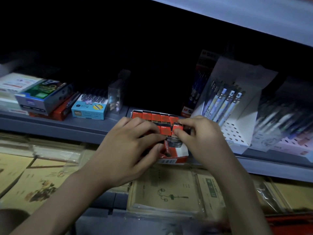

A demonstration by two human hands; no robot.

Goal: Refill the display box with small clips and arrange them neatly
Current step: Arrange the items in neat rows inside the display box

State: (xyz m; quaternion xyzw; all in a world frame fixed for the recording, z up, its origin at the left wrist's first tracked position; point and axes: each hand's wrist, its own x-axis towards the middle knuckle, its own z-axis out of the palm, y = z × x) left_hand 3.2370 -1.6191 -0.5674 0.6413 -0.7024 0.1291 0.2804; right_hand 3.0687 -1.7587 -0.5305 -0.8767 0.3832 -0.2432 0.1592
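Box (169, 161) approx half done: back row (155, 116) past fingertips full, R hand (203, 138) pinching a pack (177, 128) in beside front-row packs (165, 130), which L hand (128, 146) grips w/ curled fingers.

left hand (128, 146) holds display box (176, 157); right hand (203, 138) pinches red clip pack (177, 128).

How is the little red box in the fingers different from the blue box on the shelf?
The little red box is much smaller than the blue box. The red one is pinched by the right hand; the blue one sits untouched on the shelf. Both are printed boxes.
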